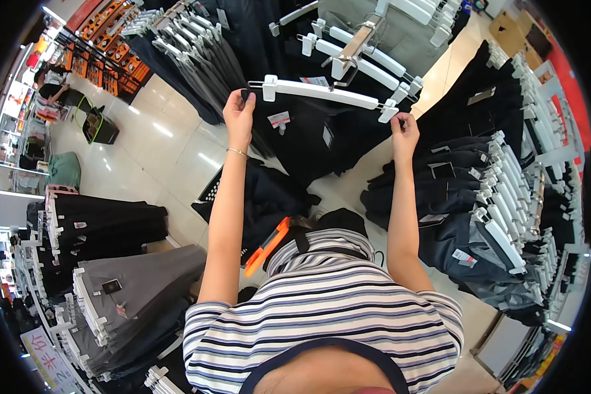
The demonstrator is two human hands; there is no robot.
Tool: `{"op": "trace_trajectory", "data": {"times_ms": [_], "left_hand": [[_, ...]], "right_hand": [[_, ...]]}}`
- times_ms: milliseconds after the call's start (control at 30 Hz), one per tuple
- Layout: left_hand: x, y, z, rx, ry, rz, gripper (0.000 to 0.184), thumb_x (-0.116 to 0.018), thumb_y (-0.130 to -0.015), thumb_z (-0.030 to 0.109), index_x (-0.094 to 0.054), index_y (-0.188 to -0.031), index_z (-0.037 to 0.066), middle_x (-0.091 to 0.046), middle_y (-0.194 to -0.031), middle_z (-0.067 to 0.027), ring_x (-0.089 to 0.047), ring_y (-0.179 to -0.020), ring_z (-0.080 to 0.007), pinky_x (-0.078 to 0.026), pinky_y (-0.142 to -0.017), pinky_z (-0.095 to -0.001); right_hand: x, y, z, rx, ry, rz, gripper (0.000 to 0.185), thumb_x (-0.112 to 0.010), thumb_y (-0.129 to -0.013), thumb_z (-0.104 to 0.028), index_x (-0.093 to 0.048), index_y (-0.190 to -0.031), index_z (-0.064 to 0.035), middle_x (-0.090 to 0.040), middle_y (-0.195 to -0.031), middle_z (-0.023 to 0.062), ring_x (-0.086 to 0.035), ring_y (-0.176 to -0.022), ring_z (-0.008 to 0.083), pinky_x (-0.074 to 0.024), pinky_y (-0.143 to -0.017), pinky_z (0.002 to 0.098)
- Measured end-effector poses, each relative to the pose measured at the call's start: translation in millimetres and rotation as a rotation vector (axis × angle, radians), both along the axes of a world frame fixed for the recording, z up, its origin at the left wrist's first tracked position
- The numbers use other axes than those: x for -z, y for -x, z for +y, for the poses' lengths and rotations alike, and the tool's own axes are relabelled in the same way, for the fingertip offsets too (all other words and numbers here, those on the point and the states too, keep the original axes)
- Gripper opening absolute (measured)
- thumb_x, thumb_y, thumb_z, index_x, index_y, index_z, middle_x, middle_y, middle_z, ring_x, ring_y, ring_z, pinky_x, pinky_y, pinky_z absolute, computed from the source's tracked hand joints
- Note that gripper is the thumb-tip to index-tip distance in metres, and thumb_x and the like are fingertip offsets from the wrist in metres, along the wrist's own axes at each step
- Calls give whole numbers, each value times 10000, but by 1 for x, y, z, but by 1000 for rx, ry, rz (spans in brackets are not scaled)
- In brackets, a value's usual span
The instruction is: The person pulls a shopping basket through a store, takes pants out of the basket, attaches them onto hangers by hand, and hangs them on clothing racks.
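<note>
A white clip hanger (328, 91) hangs from a metal rail arm (358, 44), with a black garment (328, 141) below it that bears a tag (278, 119). My left hand (239, 113) is at the hanger's left end, its fingers pinched on a small dark thing, perhaps the garment's edge. At the right end, just below the white clip, my right hand (404, 130) has its fingertips pressed together at the black cloth. What exactly lies between these fingertips is too small to tell. Further white hangers (364, 62) hang behind.
Grey and black garments hang on a rack (200, 52) at the upper left, others on the right (499, 177) and lower left (134, 282). A dark basket (210, 194) with black clothes stands on the floor near my left forearm. A person (52, 88) is at the far left beside another basket (100, 129).
</note>
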State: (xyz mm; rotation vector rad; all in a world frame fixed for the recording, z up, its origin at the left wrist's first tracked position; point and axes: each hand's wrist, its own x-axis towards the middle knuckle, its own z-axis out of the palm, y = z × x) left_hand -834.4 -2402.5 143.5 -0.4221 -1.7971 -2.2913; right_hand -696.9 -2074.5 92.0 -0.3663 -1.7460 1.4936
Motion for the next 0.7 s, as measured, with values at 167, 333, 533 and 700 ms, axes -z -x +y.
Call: {"op": "trace_trajectory", "data": {"times_ms": [167, 333, 533, 700], "left_hand": [[10, 11, 1, -46, -51, -60, 63, -607, -803, 39, -560, -843, 24, -552, -747, 42, -484, -670, -24, -381, -614, -159], [16, 8, -3, 65, -43, -88, 85, -607, -812, 65, -555, -871, 32, -564, -784, 33, -502, -719, -28, -393, -667, -163], [16, 0, -13, 180, -37, -45, 192, -576, -836, 75, -502, -1007, 26, -569, -936, -12, -521, -853, -69, -408, -775, -196], [18, -9, -9, 268, -75, -76, 292, -573, -837, 81, -453, -1096, 21, -547, -1043, -40, -511, -952, -102, -399, -844, -227]], "right_hand": [[-1, 3, 10, 107, 162, -70, 73, -612, -789, -12, -550, -829, -8, -519, -686, -22, -427, -600, 27, -300, -524, 162], [-13, -7, 8, 23, 205, 13, 114, -626, -790, -41, -539, -859, -13, -540, -709, -13, -398, -555, 17, -291, -483, 169], [-9, -21, 5, -168, 221, 42, 229, -583, -838, -98, -493, -1031, -16, -517, -944, 27, -468, -879, 71, -350, -756, 190], [-3, -28, -8, -286, 233, -39, 368, -602, -835, -163, -464, -1134, 0, -504, -1096, 59, -442, -1028, 129, -311, -900, 256]]}}
